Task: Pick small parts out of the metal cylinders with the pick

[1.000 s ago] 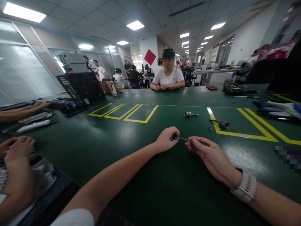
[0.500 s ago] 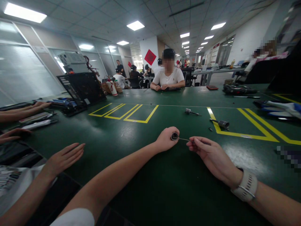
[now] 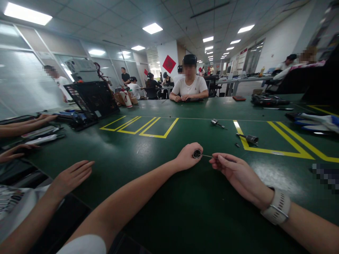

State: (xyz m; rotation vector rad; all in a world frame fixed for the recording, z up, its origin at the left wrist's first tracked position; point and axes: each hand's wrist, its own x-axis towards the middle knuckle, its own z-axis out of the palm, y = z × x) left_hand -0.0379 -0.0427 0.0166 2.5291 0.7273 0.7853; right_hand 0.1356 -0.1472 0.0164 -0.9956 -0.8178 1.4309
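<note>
My left hand (image 3: 187,156) is wrapped round a metal cylinder (image 3: 196,153), whose round hollow end faces me. Between the fingertips of my right hand (image 3: 229,167) is a thin metal rod (image 3: 208,156); its far tip reaches the opening of the cylinder. Both hands are just above the green table (image 3: 169,197). Beyond them lie a metal hole-saw-like tool (image 3: 217,123) and a larger one (image 3: 248,138), with a small dark piece (image 3: 237,145) beside the larger one.
Yellow tape (image 3: 278,152) marks the table. Gloves (image 3: 315,121) lie at the right, a black computer case (image 3: 92,98) stands at the back left. Another person's hand (image 3: 72,178) rests at the left. A person in a white shirt (image 3: 190,88) sits opposite.
The farther metal tool has shifted slightly right and turned. My hands have barely moved. A person has appeared behind the computer case, and another's head shows at the back right.
</note>
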